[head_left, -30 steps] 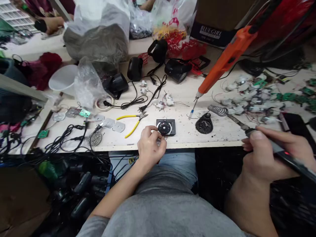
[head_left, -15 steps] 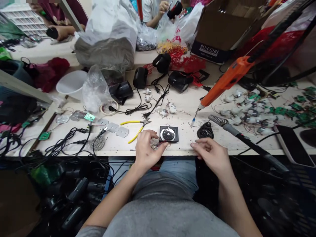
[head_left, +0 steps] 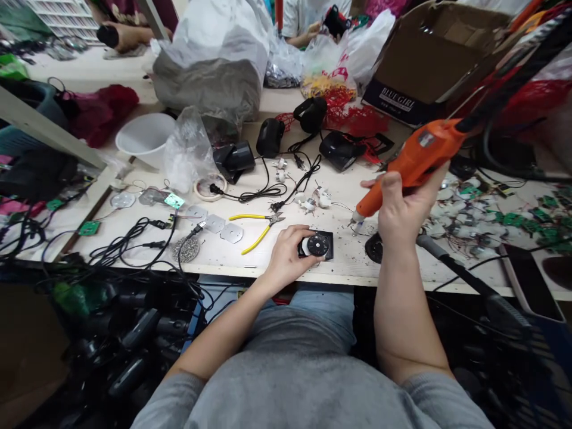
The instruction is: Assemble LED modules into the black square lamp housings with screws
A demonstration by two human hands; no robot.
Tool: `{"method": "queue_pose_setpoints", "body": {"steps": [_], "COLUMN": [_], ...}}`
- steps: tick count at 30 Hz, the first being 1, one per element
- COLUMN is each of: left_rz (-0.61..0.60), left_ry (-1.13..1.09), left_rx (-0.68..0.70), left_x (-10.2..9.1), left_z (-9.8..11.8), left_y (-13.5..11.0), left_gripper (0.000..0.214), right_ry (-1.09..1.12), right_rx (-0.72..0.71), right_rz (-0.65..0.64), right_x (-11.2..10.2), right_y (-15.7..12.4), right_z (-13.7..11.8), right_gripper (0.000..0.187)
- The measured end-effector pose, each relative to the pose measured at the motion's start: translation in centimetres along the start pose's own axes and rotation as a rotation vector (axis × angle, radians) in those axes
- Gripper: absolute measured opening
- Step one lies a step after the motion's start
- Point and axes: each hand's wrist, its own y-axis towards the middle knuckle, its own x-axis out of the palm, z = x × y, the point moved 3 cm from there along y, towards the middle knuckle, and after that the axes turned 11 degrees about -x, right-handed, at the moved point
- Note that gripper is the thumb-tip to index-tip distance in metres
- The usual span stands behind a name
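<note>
My left hand [head_left: 292, 253] curls its thumb and fingers around the left side of a small black square part with a round dial-like disc [head_left: 317, 245] at the table's front edge. In my right hand [head_left: 404, 208] is an orange electric screwdriver [head_left: 397, 167], gripped around its body with the tip pointing down to the left. That tip hangs to the right of and beyond the square part, apart from it. A round black part [head_left: 373, 247] lies below the right hand, partly hidden by the wrist. Yellow-handled cutting pliers [head_left: 258, 228] rest left of my left hand.
Black lamp-like housings [head_left: 270, 137] and cables lie farther back. Several small white motors [head_left: 315, 199] sit mid-table. Green boards and motors [head_left: 473, 208] are heaped right, near a soldering iron [head_left: 460, 271] and a phone [head_left: 531, 280]. A cardboard box [head_left: 429, 65] stands behind; co-workers' hands show beyond.
My right hand has risen from the table edge and taken hold of the orange electric screwdriver. My left hand has closed around the side of the square part. The view has shifted slightly.
</note>
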Motion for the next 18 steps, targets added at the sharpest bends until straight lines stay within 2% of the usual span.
{"method": "queue_pose_setpoints", "body": {"steps": [3, 4, 7, 12, 18], "left_rz": [-0.020, -0.027, -0.031, -0.009, -0.012], "left_ry": [-0.027, -0.040, -0.065, -0.036, -0.016], "left_rx": [-0.010, -0.016, -0.035, -0.042, -0.032], "left_x": [-0.3, -0.4, -0.5, -0.4, -0.4], "left_z": [0.0, -0.1, -0.2, -0.1, -0.1], "left_y": [0.1, 0.1, 0.2, 0.6, 0.5], "left_gripper": [0.048, 0.048, 0.048, 0.047, 0.048], "right_ry": [0.110, 0.163, 0.271, 0.317, 0.319], "right_rx": [-0.036, -0.033, -0.021, 0.024, 0.148], "right_rz": [0.194, 0.202, 0.180, 0.085, 0.089], "right_x": [1.0, 1.4, 1.7, 1.4, 0.7], "right_y": [-2.4, -2.9, -3.7, -4.6, -5.2], "right_z": [-1.6, -1.8, -1.8, -1.3, -2.4], "right_gripper": [0.075, 0.071, 0.069, 0.085, 0.084]}}
